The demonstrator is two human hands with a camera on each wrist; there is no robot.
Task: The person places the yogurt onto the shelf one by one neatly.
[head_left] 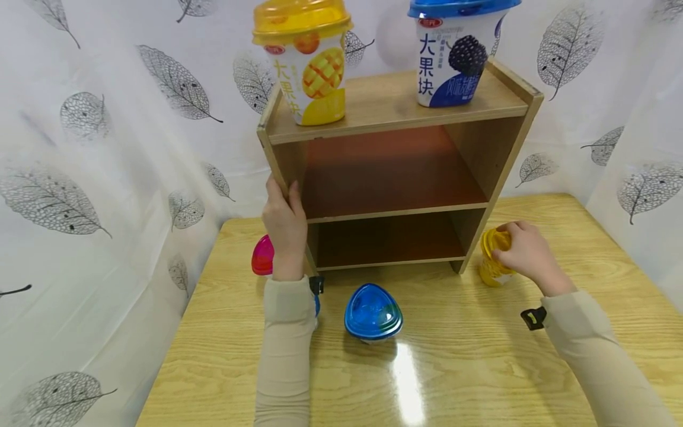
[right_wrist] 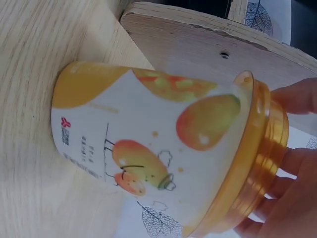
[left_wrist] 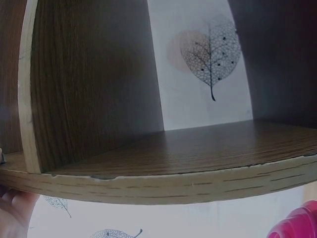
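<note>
Right-hand fingers (right_wrist: 299, 97) pinch the yellow plastic lid (right_wrist: 255, 161), probably the surest hold, on a light-looking, tapered mango-print cup (right_wrist: 148, 134); left-hand fingers (head_left: 295, 200) grip brown wooden shelving (head_left: 379, 184).

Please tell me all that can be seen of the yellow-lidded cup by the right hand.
The yellow-lidded cup has a smooth white body that looks like paper or plastic, narrowing towards the base, printed with mangoes, small figures and a yellow patch near the bottom. Its glossy, see-through lid is on. It stands about upright on the wooden table, just right of the shelf; whether they touch is unclear. The right hand grips it by the lid.
</note>
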